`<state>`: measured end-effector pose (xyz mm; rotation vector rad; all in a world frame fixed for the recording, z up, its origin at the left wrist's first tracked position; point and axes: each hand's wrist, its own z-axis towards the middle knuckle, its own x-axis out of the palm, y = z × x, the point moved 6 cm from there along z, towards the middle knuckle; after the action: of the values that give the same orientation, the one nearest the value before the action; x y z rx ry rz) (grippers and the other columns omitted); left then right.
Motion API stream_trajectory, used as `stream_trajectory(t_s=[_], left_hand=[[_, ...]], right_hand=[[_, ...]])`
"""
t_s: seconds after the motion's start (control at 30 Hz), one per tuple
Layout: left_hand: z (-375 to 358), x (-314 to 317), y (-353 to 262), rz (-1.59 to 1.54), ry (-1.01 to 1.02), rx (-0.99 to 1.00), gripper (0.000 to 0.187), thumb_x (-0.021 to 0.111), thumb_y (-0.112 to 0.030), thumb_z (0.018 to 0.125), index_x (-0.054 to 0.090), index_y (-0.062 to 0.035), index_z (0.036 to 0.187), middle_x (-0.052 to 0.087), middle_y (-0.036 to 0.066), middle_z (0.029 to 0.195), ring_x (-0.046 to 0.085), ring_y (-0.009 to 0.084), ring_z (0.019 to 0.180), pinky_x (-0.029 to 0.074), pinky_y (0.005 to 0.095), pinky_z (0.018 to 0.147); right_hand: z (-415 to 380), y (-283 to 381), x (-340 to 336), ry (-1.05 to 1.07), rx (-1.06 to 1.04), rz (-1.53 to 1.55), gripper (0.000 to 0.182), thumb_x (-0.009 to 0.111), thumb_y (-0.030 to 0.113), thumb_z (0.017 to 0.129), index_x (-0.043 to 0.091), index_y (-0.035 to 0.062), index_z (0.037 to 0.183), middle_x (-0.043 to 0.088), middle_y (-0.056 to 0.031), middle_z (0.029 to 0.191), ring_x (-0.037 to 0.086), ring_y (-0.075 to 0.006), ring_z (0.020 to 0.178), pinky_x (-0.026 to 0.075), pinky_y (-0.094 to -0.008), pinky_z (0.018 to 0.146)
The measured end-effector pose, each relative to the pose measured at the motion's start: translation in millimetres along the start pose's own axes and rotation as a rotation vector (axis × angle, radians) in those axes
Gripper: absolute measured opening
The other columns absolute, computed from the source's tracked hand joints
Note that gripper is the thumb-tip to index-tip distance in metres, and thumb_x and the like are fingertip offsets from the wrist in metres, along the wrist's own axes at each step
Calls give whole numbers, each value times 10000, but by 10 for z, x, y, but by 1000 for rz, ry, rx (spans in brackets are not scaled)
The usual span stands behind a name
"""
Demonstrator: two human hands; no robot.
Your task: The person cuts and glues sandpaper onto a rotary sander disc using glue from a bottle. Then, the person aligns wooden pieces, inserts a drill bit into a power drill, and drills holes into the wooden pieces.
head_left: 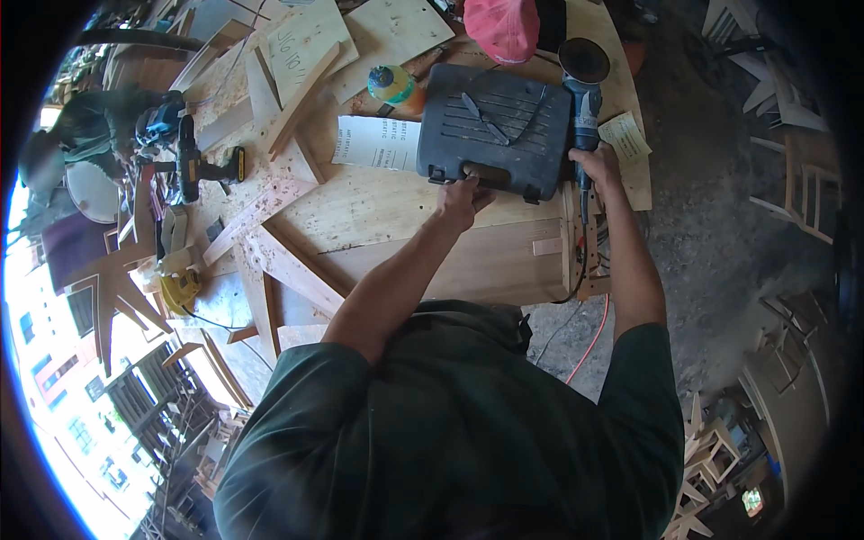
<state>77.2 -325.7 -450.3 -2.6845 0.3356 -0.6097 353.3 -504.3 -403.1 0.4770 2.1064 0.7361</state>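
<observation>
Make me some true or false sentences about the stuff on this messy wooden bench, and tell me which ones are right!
1. The left hand is at the handle side of the dark case. True.
2. The right hand is holding the pink cap. False: it holds a power tool, and the pink cap lies beyond the case.
3. A printed white sheet shows beside the case. True.
4. The bottle is on top of the case. False: the bottle is beside it.
5. The power tool has a round, dark end. True.
</observation>
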Motion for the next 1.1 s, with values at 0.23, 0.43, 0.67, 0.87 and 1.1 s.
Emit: stream_trajectory(t_s=[0.23,0.43,0.67,0.87,1.1], left_hand=[[-70,-17,-31,69,5,-15,293,673,-184,999,549,5,1186,635,182,1064,684,302,928,641,436,852],[-267,-198,-93,508,158,-53,320,753,-195,936,621,1,1151,681,126,1064,700,228,900,629,402,827],[-1214,-664,-708,1186,241,204,193,794,-189,852,727,-30,940,734,61,823,696,137,733,568,307,616],[-1840,-1888,-698,1041,-61,307,146,784,-143,803,734,-7,790,698,64,666,675,141,598,538,297,549],[-2213,-2808,-39,1047,-326,411,323,702,-323,901,757,-47,743,718,95,670,674,243,580,545,382,587]], right_hand=[[72,33,22,-63,-34,-412,484,756,325,713,698,-33,1033,736,-255,1024,728,-377,989,552,-437,856],[-95,-7,8,-153,-141,-359,418,774,293,728,714,-4,1016,748,-225,977,725,-391,974,546,-448,869],[-906,304,-163,-313,-388,-407,550,783,387,847,683,14,1238,727,-228,1109,692,-407,1058,517,-490,911],[-1319,620,109,162,-397,270,383,696,152,967,651,-79,1269,704,-126,1103,666,-202,1030,512,-324,945],[-3543,3104,276,1136,-1273,491,476,827,390,845,704,-5,1080,692,-183,1090,693,-328,1052,574,-420,885]])
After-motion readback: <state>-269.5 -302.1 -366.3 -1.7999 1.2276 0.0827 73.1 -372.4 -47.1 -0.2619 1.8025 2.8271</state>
